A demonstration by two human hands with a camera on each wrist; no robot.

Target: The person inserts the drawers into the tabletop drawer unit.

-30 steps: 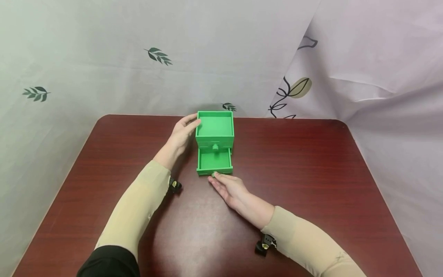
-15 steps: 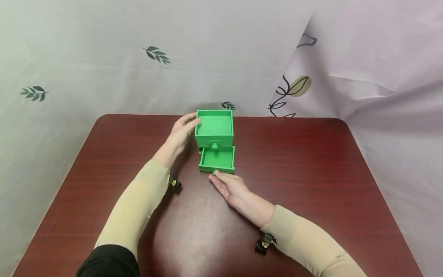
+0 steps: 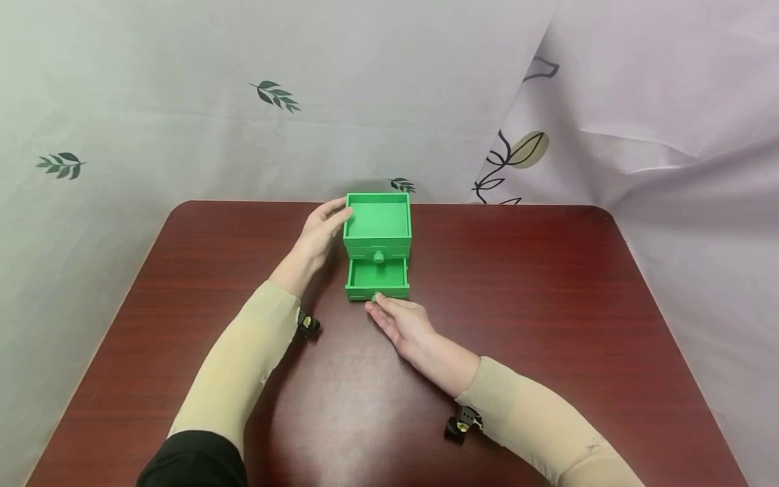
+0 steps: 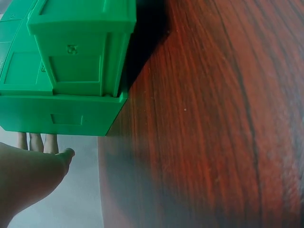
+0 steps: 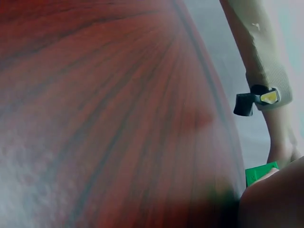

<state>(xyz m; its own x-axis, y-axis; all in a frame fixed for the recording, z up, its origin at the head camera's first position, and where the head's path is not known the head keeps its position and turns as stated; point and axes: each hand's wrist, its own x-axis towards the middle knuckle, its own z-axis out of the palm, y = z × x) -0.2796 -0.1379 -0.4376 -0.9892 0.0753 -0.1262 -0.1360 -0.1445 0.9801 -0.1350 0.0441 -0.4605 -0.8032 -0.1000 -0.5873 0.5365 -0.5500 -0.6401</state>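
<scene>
A small green drawer cabinet (image 3: 377, 216), with an open tray top and two drawers, stands near the table's far edge. Its lower drawer (image 3: 379, 274) is pulled partway out and holds nothing; the upper drawer, with its round knob (image 3: 379, 257), sits closed. My left hand (image 3: 319, 233) holds the cabinet at its left side, thumb at the top rim; in the left wrist view its fingers (image 4: 36, 142) pass behind the cabinet. With the thumb uppermost, my right hand (image 3: 409, 325) pinches the lower drawer's knob (image 3: 375, 297). The right wrist view hides that grip.
Underneath is a dark red wood-grain table (image 3: 517, 291) with rounded far corners. Close behind it hangs a pale cloth (image 3: 365, 88) with leaf prints. Small black wrist cameras hang under both sleeves.
Half a second ago the lower drawer was shifted right, out of line with the cabinet; now it lines up and sits slightly farther in. The right hand moved with it; the left stayed put.
</scene>
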